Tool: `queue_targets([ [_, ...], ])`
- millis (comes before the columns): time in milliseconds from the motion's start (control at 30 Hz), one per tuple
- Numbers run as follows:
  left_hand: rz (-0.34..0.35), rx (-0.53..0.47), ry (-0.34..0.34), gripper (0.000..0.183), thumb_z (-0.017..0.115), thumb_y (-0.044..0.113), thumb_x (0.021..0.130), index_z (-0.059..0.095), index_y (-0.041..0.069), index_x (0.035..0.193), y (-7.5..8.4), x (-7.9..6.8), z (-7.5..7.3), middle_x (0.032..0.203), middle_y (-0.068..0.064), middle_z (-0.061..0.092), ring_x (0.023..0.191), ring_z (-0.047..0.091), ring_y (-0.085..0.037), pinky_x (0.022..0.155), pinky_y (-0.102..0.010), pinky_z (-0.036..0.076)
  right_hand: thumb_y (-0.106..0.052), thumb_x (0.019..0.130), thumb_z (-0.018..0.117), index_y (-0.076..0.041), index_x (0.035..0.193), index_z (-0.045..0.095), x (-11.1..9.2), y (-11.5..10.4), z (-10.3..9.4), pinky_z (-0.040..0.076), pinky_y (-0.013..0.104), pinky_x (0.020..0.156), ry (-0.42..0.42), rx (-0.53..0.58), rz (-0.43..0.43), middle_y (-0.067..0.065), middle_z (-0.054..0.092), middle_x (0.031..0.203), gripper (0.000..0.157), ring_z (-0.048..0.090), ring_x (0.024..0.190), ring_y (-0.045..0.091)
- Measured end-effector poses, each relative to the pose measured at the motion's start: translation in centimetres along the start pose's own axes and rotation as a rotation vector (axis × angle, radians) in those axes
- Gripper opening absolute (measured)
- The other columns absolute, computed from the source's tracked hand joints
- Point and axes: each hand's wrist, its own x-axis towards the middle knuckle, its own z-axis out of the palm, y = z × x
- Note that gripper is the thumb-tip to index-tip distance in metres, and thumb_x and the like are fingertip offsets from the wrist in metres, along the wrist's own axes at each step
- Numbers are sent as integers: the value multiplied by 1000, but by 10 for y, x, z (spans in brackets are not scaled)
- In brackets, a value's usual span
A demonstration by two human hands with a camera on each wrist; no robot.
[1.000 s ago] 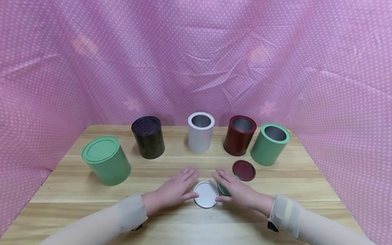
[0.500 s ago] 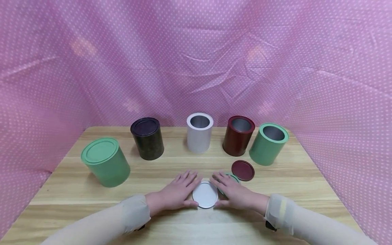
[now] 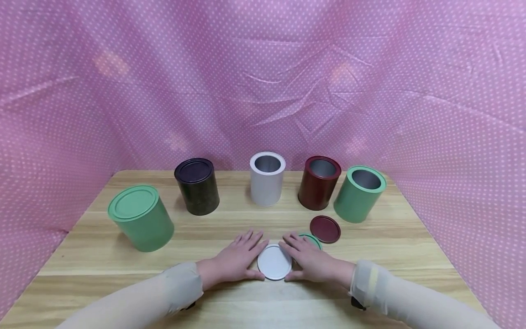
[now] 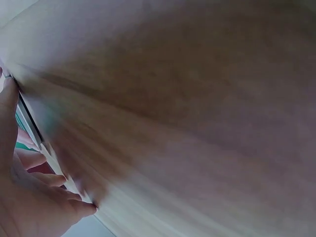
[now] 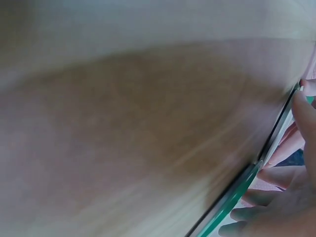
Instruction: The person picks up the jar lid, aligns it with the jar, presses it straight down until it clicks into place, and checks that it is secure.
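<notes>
A round white lid (image 3: 274,262) lies flat on the table between both hands. My left hand (image 3: 235,258) is at its left edge, fingers spread, thumb at the near rim. From the other side my right hand (image 3: 313,261) has its thumb at the near rim and its index finger at the far right rim. The other right fingers lie over a green lid (image 3: 311,239), which they partly hide. In the right wrist view the edge of that green lid (image 5: 223,210) runs below the fingers. A dark red lid (image 3: 325,229) lies just beyond it.
Along the back stand a lidded black can (image 3: 200,194) and three cans without lids: a white can (image 3: 266,188), a red can (image 3: 316,191) and a green can (image 3: 355,201). A lidded green can (image 3: 148,226) is at left. Pink dotted cloth (image 3: 263,68) surrounds the wooden table (image 3: 246,301).
Both hands have come in closer around the white lid, and their thumbs have moved to its near rim. More of the green lid's far edge shows. The cans stay in place.
</notes>
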Motion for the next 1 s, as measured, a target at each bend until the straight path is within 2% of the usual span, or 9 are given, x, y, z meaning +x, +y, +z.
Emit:
queue_targets([
  [167, 6, -4, 9, 85, 60, 62, 85, 39, 10, 148, -1, 1, -3, 158, -17, 25, 145, 22, -42, 115, -57, 27, -46, 85, 70, 0, 145, 40, 4, -1, 0, 26, 59, 114, 5, -6, 8, 22, 32, 154, 81, 24, 145, 41],
  [500, -21, -43, -8, 85, 62, 63, 83, 41, 11, 147, -5, 5, -2, 158, -15, 26, 146, 22, -40, 115, -56, 27, -46, 83, 73, 0, 143, 43, 8, -1, 1, 25, 56, 116, 5, -10, 26, 20, 34, 154, 81, 26, 145, 38],
  [1000, -4, -13, 23, 84, 63, 62, 82, 44, 10, 145, -5, 4, -1, 156, -17, 31, 144, 26, -41, 114, -55, 29, -43, 81, 76, 0, 140, 45, 12, -3, 4, 26, 55, 116, 20, 5, 35, 20, 35, 153, 80, 27, 144, 38],
])
